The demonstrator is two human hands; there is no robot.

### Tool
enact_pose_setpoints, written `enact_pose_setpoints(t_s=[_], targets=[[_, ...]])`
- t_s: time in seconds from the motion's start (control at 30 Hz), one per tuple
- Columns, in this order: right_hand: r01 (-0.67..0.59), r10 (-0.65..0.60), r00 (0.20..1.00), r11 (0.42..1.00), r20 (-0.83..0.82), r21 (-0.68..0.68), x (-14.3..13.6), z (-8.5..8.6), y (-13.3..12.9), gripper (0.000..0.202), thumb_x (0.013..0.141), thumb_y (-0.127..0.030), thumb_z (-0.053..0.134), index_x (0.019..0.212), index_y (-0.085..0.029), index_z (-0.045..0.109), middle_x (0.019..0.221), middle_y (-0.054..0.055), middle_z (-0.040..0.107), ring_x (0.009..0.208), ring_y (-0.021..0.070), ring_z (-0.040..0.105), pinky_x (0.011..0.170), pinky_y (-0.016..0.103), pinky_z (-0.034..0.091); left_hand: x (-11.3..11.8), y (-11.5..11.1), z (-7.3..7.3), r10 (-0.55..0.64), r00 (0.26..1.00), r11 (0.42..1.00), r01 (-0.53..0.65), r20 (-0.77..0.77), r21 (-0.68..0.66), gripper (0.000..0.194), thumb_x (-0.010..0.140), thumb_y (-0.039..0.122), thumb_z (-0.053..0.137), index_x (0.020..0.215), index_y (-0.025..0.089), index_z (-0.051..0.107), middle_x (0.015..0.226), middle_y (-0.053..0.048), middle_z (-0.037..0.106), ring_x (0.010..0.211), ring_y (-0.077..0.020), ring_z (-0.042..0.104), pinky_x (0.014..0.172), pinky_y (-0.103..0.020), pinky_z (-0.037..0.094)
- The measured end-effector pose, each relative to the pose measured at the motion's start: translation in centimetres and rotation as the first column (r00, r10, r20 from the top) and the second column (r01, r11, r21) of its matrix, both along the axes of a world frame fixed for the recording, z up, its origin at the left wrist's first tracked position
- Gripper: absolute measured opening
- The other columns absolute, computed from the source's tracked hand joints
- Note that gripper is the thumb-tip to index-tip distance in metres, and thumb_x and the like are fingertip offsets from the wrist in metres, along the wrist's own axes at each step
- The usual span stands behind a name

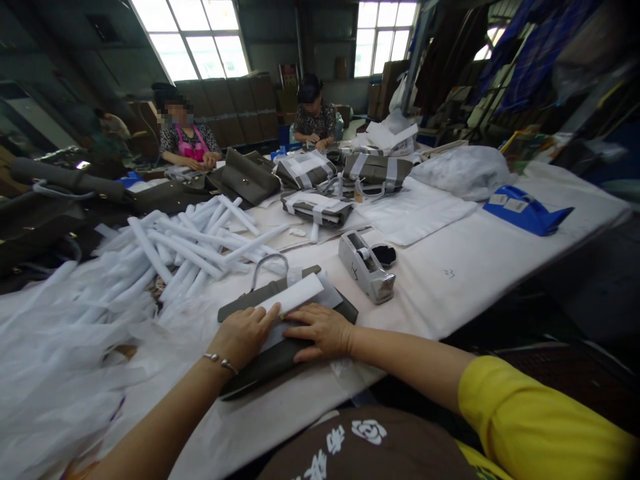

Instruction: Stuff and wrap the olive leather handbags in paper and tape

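Note:
A dark olive handbag (280, 363) lies on the table in front of me, its grey handle (270, 260) looping up at the far side. Across it rests a flat white strip (300, 293), apparently foam or folded paper. My left hand (246, 337), with a bracelet at the wrist, has its fingers closed over the strip's near left end; the thumb is hidden. My right hand (323, 330) lies palm down on the bag and white sheet, fingers spread, just below the strip. Beyond it stands a grey tape dispenser (367, 267), apart from both hands.
White foam rolls (195, 240) pile up at left, beside crumpled white wrapping (60, 373). Several dark bags (245, 177) and taped bags (377, 170) lie farther back. A blue tape dispenser (525, 210) sits at right. Two people (187, 137) work across the table.

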State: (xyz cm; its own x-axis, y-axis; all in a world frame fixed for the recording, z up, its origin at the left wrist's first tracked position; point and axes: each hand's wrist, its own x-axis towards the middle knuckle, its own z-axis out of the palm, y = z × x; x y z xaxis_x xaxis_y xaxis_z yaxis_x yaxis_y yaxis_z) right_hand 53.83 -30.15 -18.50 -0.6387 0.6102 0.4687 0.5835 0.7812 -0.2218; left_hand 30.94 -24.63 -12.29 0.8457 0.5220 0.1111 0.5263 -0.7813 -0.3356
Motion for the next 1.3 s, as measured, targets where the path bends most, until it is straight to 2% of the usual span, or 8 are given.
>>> enact_pose_setpoints(t_s=[0.2, 0.33, 0.63, 0.83, 0.97, 1.07, 1.2, 1.3], targets=[[0.031, -0.029, 0.997, 0.999, 0.071, -0.025, 0.1, -0.1, -0.3, 0.055, 0.083, -0.062, 0.046, 0.124, -0.026, 0.055, 0.132, 0.006, 0.049, 0.114, 0.0235, 0.044, 0.099, 0.039, 0.032, -0.4, -0.4, -1.2, 0.071, 0.997, 0.971, -0.063, 0.027, -0.231, 0.047, 0.086, 0.015, 0.042, 0.133, 0.021, 0.042, 0.090, -0.006, 0.062, 0.078, -0.0186, 0.058, 0.070, -0.031, 0.046], [0.073, -0.073, 0.993, 0.997, 0.090, 0.009, 0.0, 0.1, -0.6, 0.065, 0.081, -0.062, 0.048, 0.133, -0.024, 0.045, 0.142, 0.009, 0.038, 0.125, 0.0270, 0.032, 0.107, 0.046, 0.019, -0.9, -0.3, -1.1, 0.119, 0.987, 0.940, -0.076, 0.112, -0.332, 0.050, 0.086, 0.015, 0.041, 0.135, 0.025, 0.039, 0.093, -0.005, 0.058, 0.084, -0.0162, 0.056, 0.078, -0.029, 0.045], [0.122, -0.117, 0.983, 0.992, 0.138, -0.022, -0.4, 0.1, -0.9, 0.074, 0.082, -0.062, 0.045, 0.141, -0.020, 0.032, 0.148, 0.009, 0.029, 0.135, 0.0286, 0.018, 0.110, 0.047, 0.007, -1.1, -1.6, -0.9, 0.126, 0.991, 0.986, -0.119, 0.052, -0.117, 0.044, 0.090, 0.020, 0.038, 0.133, 0.029, 0.043, 0.083, -0.005, 0.052, 0.075, -0.0190, 0.049, 0.069, -0.033, 0.040], [0.170, -0.131, 0.975, 0.959, 0.180, -0.224, -1.1, 1.3, -0.3, 0.087, 0.078, -0.066, 0.046, 0.145, -0.016, 0.020, 0.148, 0.011, 0.027, 0.136, 0.0268, 0.020, 0.111, 0.046, 0.013, 0.0, -3.4, -1.5, 0.338, 0.932, 0.930, -0.309, 0.132, -0.198, 0.044, 0.089, 0.022, 0.040, 0.131, 0.035, 0.045, 0.094, -0.007, 0.056, 0.084, -0.0209, 0.051, 0.076, -0.036, 0.040], [0.191, -0.134, 0.968, 0.941, 0.211, -0.278, -1.4, 1.3, -0.1, 0.083, 0.078, -0.065, 0.047, 0.144, -0.019, 0.024, 0.148, 0.010, 0.028, 0.133, 0.0286, 0.023, 0.110, 0.047, 0.015, 1.5, -5.4, -2.7, 0.461, 0.864, 0.881, -0.416, 0.203, -0.227, 0.046, 0.085, 0.022, 0.044, 0.130, 0.030, 0.046, 0.121, -0.010, 0.051, 0.103, -0.0263, 0.048, 0.085, -0.041, 0.038], [0.197, -0.133, 0.964, 0.940, 0.232, -0.279, -1.5, 1.2, 0.0, 0.081, 0.079, -0.063, 0.048, 0.144, -0.019, 0.026, 0.147, 0.010, 0.029, 0.132, 0.0288, 0.024, 0.109, 0.047, 0.015, 2.1, -6.2, -3.0, 0.485, 0.847, 0.867, -0.433, 0.218, -0.245, 0.044, 0.087, 0.024, 0.041, 0.130, 0.025, 0.046, 0.126, -0.012, 0.050, 0.108, -0.0280, 0.046, 0.089, -0.045, 0.036], [0.206, -0.136, 0.958, 0.938, 0.252, -0.278, -1.6, 1.6, -0.1, 0.078, 0.080, -0.063, 0.047, 0.142, -0.020, 0.030, 0.147, 0.010, 0.030, 0.132, 0.0277, 0.024, 0.109, 0.046, 0.016, 1.5, -5.5, -1.7, 0.435, 0.883, 0.875, -0.368, 0.177, -0.315, 0.044, 0.084, 0.035, 0.049, 0.127, 0.025, 0.049, 0.125, -0.013, 0.052, 0.108, -0.0291, 0.049, 0.087, -0.045, 0.039], [0.208, -0.139, 0.959, 0.937, 0.247, -0.280, -1.5, 2.0, -0.1, 0.078, 0.080, -0.065, 0.045, 0.142, -0.020, 0.030, 0.146, 0.009, 0.032, 0.131, 0.0271, 0.025, 0.109, 0.045, 0.017, 0.8, -3.0, 0.3, 0.382, 0.917, 0.851, -0.300, 0.115, -0.432, 0.035, 0.084, 0.037, 0.048, 0.117, 0.026, 0.058, 0.114, -0.010, 0.061, 0.099, -0.0251, 0.057, 0.080, -0.038, 0.044]])
